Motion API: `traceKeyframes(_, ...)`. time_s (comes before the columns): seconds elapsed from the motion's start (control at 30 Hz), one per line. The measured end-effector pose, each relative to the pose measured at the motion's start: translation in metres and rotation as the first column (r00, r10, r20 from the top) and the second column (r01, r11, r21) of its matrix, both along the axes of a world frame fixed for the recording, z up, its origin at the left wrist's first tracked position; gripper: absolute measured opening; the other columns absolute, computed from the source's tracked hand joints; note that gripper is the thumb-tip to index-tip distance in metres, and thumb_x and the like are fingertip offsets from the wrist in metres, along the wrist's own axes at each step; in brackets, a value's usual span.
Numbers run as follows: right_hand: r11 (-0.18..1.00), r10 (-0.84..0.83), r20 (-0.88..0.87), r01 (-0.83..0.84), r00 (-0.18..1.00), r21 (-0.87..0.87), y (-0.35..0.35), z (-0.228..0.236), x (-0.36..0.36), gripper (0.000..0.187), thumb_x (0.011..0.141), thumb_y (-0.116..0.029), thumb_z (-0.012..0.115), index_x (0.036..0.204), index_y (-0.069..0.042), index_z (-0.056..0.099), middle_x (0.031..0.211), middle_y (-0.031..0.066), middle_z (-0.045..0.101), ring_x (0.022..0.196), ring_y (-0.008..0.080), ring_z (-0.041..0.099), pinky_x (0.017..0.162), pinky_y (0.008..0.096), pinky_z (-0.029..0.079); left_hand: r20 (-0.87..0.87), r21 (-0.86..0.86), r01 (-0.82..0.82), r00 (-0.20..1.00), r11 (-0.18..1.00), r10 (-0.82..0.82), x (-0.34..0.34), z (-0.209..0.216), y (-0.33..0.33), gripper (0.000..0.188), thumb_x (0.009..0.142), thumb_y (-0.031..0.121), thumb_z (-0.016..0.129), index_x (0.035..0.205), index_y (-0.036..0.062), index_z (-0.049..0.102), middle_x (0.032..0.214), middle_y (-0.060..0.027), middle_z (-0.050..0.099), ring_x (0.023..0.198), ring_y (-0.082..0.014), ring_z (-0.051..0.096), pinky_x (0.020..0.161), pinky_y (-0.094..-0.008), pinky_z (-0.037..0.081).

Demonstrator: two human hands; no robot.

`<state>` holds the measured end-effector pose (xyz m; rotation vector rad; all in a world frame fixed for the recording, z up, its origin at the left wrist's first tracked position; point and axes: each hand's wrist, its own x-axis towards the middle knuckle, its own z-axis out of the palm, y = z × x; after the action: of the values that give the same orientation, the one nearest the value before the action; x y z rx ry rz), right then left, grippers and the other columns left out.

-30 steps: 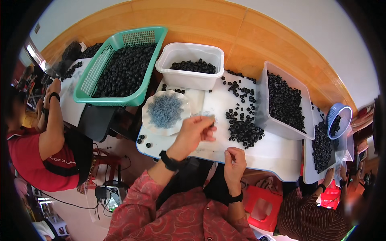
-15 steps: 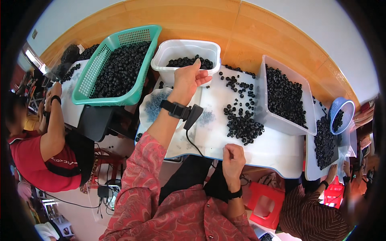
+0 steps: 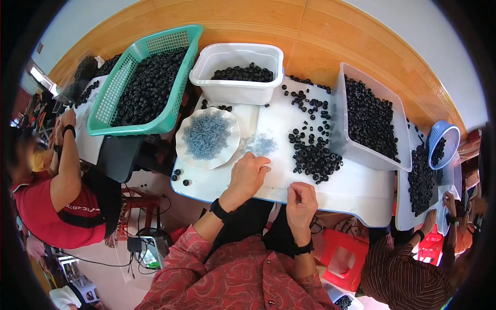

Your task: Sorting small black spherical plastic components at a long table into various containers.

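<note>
My left hand [image 3: 249,177] is over the near part of the white table, fingers curled in; whatever they hold, if anything, is hidden. Just beyond it lies a scatter of tiny bluish clear pieces [image 3: 262,144]. More of these pieces [image 3: 206,135] fill a scalloped white plate [image 3: 182,155] to the left. My right hand [image 3: 302,205] is at the table's front edge, thumb and fingers pinched together, and I cannot see anything between them. Farther off on the table, small black ring-shaped parts [image 3: 316,161] are heaped loosely.
A white tub [image 3: 235,94] with black parts stands at the back. A green basket [image 3: 93,119] full of them is to the left, a translucent bin [image 3: 361,150] to the right. Co-workers sit on both sides: a red shirt [image 3: 67,212] left, a striped sleeve [image 3: 403,274] right.
My left hand has come back from over the white tub to the near table, uncovering the plate of clear pieces. The right hand has stayed nearly in place, still pinched.
</note>
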<state>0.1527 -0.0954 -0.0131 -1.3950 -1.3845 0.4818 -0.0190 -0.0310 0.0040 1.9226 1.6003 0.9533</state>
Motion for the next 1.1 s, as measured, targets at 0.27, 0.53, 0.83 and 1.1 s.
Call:
traceKeyframes(0.27, 0.999, 0.002, -0.037, -0.004, 0.999, -0.042, -0.002, 0.001, 0.000, 0.010, 0.084, 0.004, 0.066, 0.093, 0.001, 0.064, 0.098, 0.0124, 0.063, 0.078, 0.0161, 0.064, 0.066, 0.0255, 0.053, -0.096, 0.088, -0.108, 0.989, 0.990, 0.117, 0.010, -0.006, 0.003, 0.015, 0.079, 0.016, 0.074, 0.092, 0.0108, 0.072, 0.073, -0.0130, 0.057, 0.069, -0.0334, 0.059, 0.061, -0.0430, 0.046)
traceKeyframes(0.53, 1.000, 0.005, -0.013, -0.005, 1.000, -0.021, -0.002, 0.000, 0.003, 0.011, 0.083, 0.005, 0.065, 0.094, 0.000, 0.065, 0.099, 0.0128, 0.063, 0.077, 0.0176, 0.064, 0.065, 0.0262, 0.053, -0.144, 0.116, -0.108, 0.982, 0.987, 0.124, 0.017, -0.008, 0.009, 0.009, 0.082, 0.016, 0.071, 0.089, 0.0107, 0.068, 0.077, -0.0130, 0.058, 0.069, -0.0355, 0.060, 0.060, -0.0444, 0.046)
traceKeyframes(0.83, 1.000, 0.024, -0.033, -0.024, 0.999, -0.015, -0.004, 0.002, 0.004, 0.012, 0.084, 0.005, 0.066, 0.094, 0.000, 0.065, 0.099, 0.0125, 0.063, 0.077, 0.0184, 0.064, 0.064, 0.0267, 0.053, -0.225, 0.145, -0.093, 0.966, 0.985, 0.125, 0.019, -0.005, 0.004, 0.008, 0.086, 0.016, 0.067, 0.089, 0.0088, 0.064, 0.082, -0.0147, 0.056, 0.070, -0.0359, 0.061, 0.059, -0.0456, 0.048)
traceKeyframes(1.1, 1.000, 0.023, -0.032, -0.024, 0.999, -0.016, -0.003, 0.000, 0.006, 0.010, 0.084, 0.004, 0.066, 0.094, 0.001, 0.065, 0.100, 0.0122, 0.063, 0.079, 0.0167, 0.065, 0.064, 0.0253, 0.054, -0.248, 0.160, -0.080, 0.962, 0.984, 0.118, 0.022, -0.004, 0.005, 0.009, 0.085, 0.014, 0.067, 0.090, 0.0082, 0.063, 0.081, -0.0139, 0.055, 0.074, -0.0352, 0.061, 0.060, -0.0445, 0.049)
